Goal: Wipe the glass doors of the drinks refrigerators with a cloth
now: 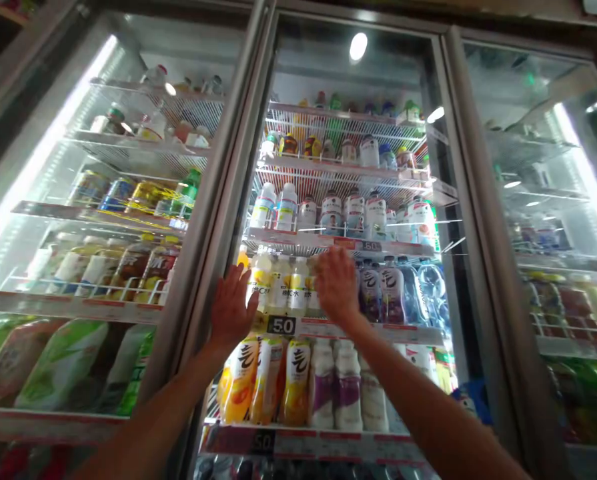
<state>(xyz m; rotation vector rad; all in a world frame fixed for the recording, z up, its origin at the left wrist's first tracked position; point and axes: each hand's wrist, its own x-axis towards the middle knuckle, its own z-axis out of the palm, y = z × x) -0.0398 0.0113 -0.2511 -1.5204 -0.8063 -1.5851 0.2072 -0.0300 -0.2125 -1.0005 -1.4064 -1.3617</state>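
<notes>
Bottles with 维C水 labels [297, 287] stand in a row at the centre of the head view, behind what seems to be the glass of the middle cooler door [355, 77], which carries bright light reflections near the top of the frame. The left hand [233, 307] is left of centre, back toward the camera, overlapping the door's left metal frame [245, 160]; its fingers are spread and released, thumb toward the bottles, holding nothing. The right hand [337, 287] is raised at the centre, fingers extended and apparently free of any grasp; it is blurred, so whether the fingertips press on the glass or stop just short of it cannot be told. To its right stand purple drink bottles [392, 290]; beneath the hands are a price tag reading 50 [281, 325], orange drink bottles [297, 380] and white bottles with purple bands [347, 387]. Working this close to a door seems to call for flat palms, light even pressure and relaxed wrists, with the left fingertips kept clear of the frame's gap. A slower right hand would be easier to place accurately, and spread contact should load the pane more gently than a hard poke.
</notes>
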